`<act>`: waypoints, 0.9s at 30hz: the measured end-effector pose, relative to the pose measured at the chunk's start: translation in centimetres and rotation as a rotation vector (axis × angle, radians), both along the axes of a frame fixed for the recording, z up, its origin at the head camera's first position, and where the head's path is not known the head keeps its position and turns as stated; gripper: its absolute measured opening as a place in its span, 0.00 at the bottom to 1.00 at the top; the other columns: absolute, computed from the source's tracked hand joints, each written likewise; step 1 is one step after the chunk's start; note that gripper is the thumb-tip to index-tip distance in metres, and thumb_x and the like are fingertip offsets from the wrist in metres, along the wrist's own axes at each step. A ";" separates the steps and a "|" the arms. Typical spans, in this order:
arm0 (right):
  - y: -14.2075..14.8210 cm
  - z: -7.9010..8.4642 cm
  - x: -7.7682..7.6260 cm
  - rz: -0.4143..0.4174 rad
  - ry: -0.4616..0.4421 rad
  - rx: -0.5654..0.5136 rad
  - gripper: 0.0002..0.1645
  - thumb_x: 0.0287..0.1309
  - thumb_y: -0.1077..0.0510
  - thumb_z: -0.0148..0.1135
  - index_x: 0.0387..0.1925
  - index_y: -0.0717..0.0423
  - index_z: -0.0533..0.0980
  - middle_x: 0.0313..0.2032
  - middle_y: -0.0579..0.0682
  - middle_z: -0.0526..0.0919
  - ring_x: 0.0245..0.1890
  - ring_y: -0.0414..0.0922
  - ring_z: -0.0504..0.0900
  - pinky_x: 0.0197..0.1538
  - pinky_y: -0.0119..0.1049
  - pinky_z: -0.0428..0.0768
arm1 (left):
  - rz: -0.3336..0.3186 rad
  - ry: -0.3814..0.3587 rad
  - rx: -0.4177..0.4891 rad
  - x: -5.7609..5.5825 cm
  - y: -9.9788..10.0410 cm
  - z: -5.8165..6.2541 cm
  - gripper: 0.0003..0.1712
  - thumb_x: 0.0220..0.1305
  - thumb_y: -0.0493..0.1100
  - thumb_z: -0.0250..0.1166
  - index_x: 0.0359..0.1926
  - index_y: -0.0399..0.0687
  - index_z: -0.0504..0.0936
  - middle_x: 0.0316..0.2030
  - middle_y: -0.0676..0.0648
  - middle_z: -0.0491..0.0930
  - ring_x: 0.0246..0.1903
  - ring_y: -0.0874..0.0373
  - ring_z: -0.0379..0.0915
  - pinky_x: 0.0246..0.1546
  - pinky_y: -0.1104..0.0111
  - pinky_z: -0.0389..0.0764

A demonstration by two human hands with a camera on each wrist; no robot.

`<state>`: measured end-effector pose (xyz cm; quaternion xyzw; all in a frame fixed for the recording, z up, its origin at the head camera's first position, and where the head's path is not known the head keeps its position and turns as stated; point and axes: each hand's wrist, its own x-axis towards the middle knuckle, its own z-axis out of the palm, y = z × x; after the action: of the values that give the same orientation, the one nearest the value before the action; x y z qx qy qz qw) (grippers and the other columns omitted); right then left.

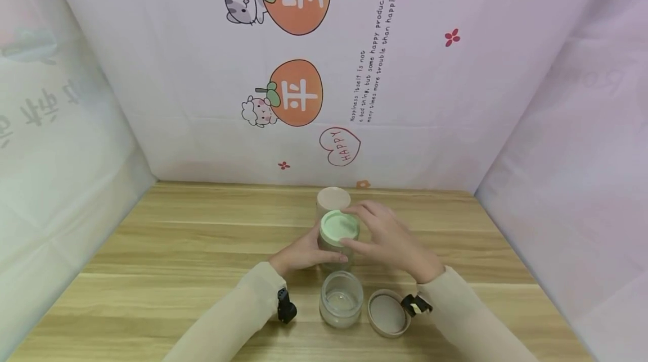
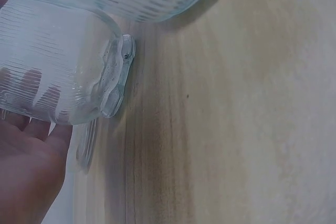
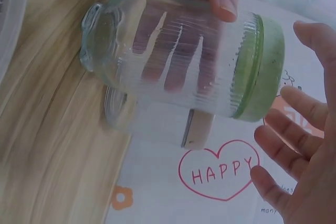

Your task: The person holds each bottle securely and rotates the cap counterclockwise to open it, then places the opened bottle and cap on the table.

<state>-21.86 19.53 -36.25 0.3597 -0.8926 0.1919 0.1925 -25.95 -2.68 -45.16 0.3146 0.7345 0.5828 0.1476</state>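
Observation:
A clear ribbed glass jar (image 3: 226, 87) wears a green lid (image 1: 338, 228). My left hand (image 1: 302, 250) grips its side, the thumb across the front and the fingers round the back; the fingers show through the glass in the right wrist view. At the lid's right side is my right hand (image 1: 387, 241), its thumb and fingers spread around the rim. The right wrist view shows those fingers (image 3: 281, 140) loosely bent and a little apart from the lid. An uncovered glass jar (image 1: 340, 317) stands just in front of the green-lidded one.
Behind the held jar stands another jar with a pale pink lid (image 1: 333, 199). A round lid (image 1: 388, 313) lies on the wooden table (image 1: 202, 249), right of the uncovered jar and beside the right wrist's camera. Printed white cloth (image 1: 405, 143) hangs at the back and sides.

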 end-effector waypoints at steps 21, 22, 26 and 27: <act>-2.8 -0.3 -0.3 -0.248 -0.075 0.141 0.50 0.50 0.18 0.59 0.60 0.50 0.78 0.48 0.51 0.77 0.46 0.47 0.76 0.49 0.49 0.74 | -0.038 -0.016 0.029 0.3 0.0 0.3 0.55 0.60 0.47 0.75 0.76 0.62 0.46 0.68 0.54 0.65 0.66 0.59 0.62 0.68 0.55 0.61; -2.9 -0.3 -0.3 -0.254 -0.080 0.138 0.50 0.50 0.19 0.60 0.60 0.51 0.78 0.48 0.51 0.77 0.46 0.47 0.76 0.48 0.49 0.74 | -0.045 -0.013 0.035 0.3 0.1 0.3 0.55 0.60 0.46 0.75 0.76 0.62 0.46 0.68 0.54 0.65 0.66 0.59 0.62 0.68 0.56 0.62; -3.1 -0.3 -0.4 -0.240 -0.100 0.126 0.48 0.51 0.23 0.64 0.60 0.54 0.78 0.45 0.49 0.75 0.40 0.44 0.74 0.44 0.44 0.73 | -0.059 -0.010 0.049 0.2 0.1 0.2 0.56 0.60 0.45 0.75 0.77 0.63 0.45 0.69 0.54 0.63 0.67 0.59 0.61 0.68 0.56 0.63; -3.1 -0.3 -0.4 -0.229 -0.105 0.118 0.47 0.51 0.25 0.65 0.60 0.55 0.78 0.44 0.49 0.74 0.39 0.44 0.73 0.43 0.43 0.73 | -0.060 -0.015 0.048 0.2 0.0 0.2 0.56 0.60 0.46 0.75 0.77 0.64 0.45 0.69 0.54 0.63 0.67 0.59 0.61 0.67 0.56 0.63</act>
<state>-22.25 16.45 -36.59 0.2556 -0.9464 0.1344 0.1446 -25.76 -2.63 -44.97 0.3357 0.7094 0.5980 0.1629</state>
